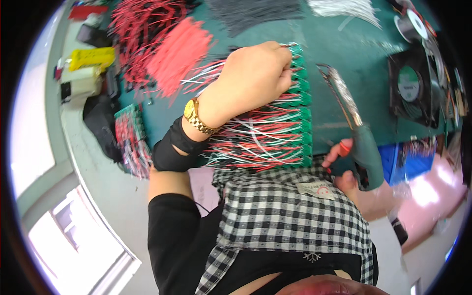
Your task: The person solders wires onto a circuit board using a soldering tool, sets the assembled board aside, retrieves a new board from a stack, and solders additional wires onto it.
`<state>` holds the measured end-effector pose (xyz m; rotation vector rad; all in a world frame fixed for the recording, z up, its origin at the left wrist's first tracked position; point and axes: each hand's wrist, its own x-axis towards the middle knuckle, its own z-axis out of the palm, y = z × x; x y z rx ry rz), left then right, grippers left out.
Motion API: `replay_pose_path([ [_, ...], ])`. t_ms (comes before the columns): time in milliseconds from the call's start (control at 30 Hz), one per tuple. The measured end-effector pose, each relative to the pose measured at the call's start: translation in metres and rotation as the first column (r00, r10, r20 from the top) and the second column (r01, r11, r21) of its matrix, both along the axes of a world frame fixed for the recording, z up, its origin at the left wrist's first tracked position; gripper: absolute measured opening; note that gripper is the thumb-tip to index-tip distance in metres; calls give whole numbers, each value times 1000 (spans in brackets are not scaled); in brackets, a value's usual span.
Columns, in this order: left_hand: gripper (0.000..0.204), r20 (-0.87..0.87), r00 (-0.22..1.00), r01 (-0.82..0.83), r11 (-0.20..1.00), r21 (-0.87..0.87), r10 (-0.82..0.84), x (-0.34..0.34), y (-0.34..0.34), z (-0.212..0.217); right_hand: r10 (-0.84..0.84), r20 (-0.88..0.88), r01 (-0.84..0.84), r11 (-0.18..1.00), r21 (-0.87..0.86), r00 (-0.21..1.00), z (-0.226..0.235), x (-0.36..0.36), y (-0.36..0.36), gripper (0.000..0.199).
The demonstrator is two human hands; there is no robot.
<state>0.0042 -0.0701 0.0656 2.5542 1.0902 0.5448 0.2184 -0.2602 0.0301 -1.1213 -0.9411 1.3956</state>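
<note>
A row of green circuit boards (306, 123) runs up and down in front of me, with red, white and black wires (255, 137) fanning out to its left. My left hand (258, 73), a gold watch on its wrist, is closed over the upper wires beside the boards. Its fingertips are turned under, so what they pinch is hidden. My right hand (346, 179) grips a heat gun (368, 147) with a dark teal body, low at the right. The gun's silvery barrel (343, 91) points up and away, to the right of the boards and apart from them.
Bundles of red (179, 54), black (253, 14) and white (344, 11) cut pieces lie at the back. A second wired board (132, 140) rests at the left. A black fan (414, 88) and a wire spool (412, 25) stand at the right, near a blue bin (418, 164).
</note>
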Motion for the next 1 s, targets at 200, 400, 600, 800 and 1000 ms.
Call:
replay_pose_path([
  [200, 21, 14, 852, -513, 828, 227, 523, -103, 61, 53, 73, -74, -69, 996, 53, 995, 7, 2, -10, 68],
  [400, 26, -402, 611, -641, 724, 254, 682, -146, 117, 25, 49, -119, -47, 999, 15, 992, 12, -2, -13, 76],
  [600, 24, -347, 601, -653, 692, 306, 720, -139, 113, 52, 50, -142, -43, 998, 52, 989, 10, 3, -15, 75],
  [800, 15, -200, 757, -622, 780, 73, 622, -112, 56, 115, 99, -104, -93, 994, 59, 990, 26, 12, -9, 70],
  [1000, 9, 31, 980, -197, 980, 22, 196, -35, -9, 89, 161, -52, -150, 974, 171, 986, 8, 32, 4, 61],
])
